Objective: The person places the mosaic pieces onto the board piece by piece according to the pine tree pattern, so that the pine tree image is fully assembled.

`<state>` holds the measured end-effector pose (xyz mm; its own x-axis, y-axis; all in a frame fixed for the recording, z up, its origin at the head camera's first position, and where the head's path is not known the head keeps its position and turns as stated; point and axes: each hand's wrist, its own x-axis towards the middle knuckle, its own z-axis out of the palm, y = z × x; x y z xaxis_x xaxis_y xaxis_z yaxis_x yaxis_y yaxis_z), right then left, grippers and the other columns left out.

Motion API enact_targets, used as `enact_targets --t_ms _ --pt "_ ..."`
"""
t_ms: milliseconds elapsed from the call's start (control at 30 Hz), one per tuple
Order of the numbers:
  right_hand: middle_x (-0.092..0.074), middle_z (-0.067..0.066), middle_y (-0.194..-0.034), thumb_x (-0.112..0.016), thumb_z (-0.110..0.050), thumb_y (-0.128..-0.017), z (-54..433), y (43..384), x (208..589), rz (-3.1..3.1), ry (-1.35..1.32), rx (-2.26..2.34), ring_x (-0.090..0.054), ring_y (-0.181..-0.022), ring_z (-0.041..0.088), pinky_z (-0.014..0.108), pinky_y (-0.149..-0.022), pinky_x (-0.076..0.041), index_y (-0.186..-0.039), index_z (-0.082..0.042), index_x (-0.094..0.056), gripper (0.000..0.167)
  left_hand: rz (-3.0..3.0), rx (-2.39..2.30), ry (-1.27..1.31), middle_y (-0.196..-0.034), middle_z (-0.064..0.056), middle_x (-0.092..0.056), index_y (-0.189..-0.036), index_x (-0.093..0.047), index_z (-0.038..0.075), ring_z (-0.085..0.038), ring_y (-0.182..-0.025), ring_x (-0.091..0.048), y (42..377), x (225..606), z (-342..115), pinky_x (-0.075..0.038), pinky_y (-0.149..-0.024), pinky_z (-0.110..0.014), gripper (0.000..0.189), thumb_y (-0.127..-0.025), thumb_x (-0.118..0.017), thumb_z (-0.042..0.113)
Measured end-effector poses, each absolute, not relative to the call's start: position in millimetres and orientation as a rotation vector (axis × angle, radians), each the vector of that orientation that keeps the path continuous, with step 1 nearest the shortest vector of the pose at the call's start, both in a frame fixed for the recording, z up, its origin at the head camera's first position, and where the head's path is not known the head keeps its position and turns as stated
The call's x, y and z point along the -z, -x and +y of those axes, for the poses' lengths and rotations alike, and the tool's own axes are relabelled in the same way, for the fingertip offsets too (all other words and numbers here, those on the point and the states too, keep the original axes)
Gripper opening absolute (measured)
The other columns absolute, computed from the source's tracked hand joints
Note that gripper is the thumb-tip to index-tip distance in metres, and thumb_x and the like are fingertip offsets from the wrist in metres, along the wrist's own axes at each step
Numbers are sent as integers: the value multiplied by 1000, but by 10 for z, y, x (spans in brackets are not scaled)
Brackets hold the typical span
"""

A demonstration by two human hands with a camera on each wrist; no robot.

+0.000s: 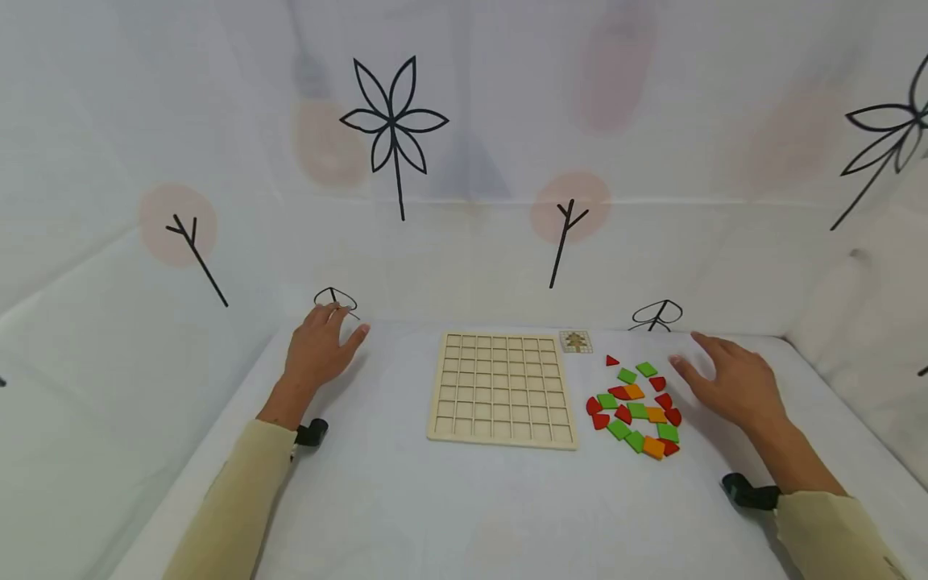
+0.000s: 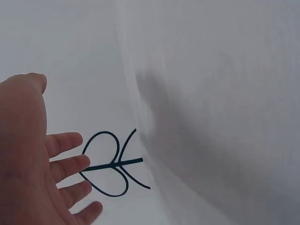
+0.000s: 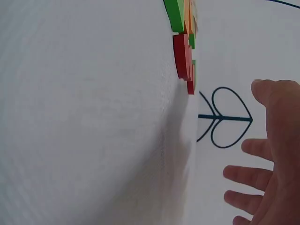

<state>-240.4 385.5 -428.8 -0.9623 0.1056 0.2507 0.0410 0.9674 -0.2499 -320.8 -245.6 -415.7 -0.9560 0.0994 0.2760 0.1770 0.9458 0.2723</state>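
My left hand [image 1: 316, 348] hovers over the left part of the table, fingers extended and thumb apart, holding nothing. To its right lies a pale wooden grid board [image 1: 505, 391] with rows of square cells. My right hand [image 1: 739, 383] is held over the right side, fingers loosely extended, touching nothing. Just left of it spreads a loose group of flat coloured pieces: green parallelograms [image 1: 647, 369], orange ones [image 1: 654, 448] and red rounded or triangular ones [image 1: 673, 416]. In the right wrist view, red [image 3: 181, 56] and green pieces [image 3: 175, 15] show at the top, apart from the fingers.
A small card with a tree picture [image 1: 576, 341] lies by the board's upper right corner. White cloth [image 1: 464, 515] covers the table, and a patterned curtain [image 1: 471, 161] hangs behind. A dark wrist camera [image 1: 312, 433] is strapped at the left wrist, another [image 1: 750, 493] at the right.
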Motion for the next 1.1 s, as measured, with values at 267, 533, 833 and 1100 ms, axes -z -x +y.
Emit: enact_targets --t_ms 267,533,833,1100 --pt "-43 42 -147 -65 -38 -104 3721 2463 4230 -2841 84 -433 -40 -132 63 80 -105 -37 -154 3 -46 67 -2788 477 298 -158 -21 -47 -154 -51 2 -42 -148 -43 3133 4163 -2189 -36 -120 -61 67 -109 -53 52" --pt "-45 40 -147 -73 -31 -100 3491 2519 4206 -2844 14 -476 -40 -133 62 79 -100 -43 -149 4 -51 64 -2784 585 452 -152 -18 -56 -148 -59 5 -39 -143 -51 2943 4185 -1811 -38 -118 -62 60 -109 -57 50" --pt "-48 37 -146 -79 -26 -96 3254 2592 4176 -2901 -83 -495 -41 -134 60 76 -102 -45 -143 2 -58 58 -2866 746 648 -154 -11 -54 -150 -57 10 -34 -145 -49 2667 4179 -1543 -40 -118 -57 60 -108 -58 51" --pt "-50 34 -147 -78 -15 -94 3118 2690 4187 -2940 -162 -541 -44 -134 56 72 -105 -45 -143 2 -61 54 -2968 769 803 -156 -7 -52 -151 -56 12 -30 -147 -48 2450 4172 -1383 -41 -119 -51 59 -105 -66 48"
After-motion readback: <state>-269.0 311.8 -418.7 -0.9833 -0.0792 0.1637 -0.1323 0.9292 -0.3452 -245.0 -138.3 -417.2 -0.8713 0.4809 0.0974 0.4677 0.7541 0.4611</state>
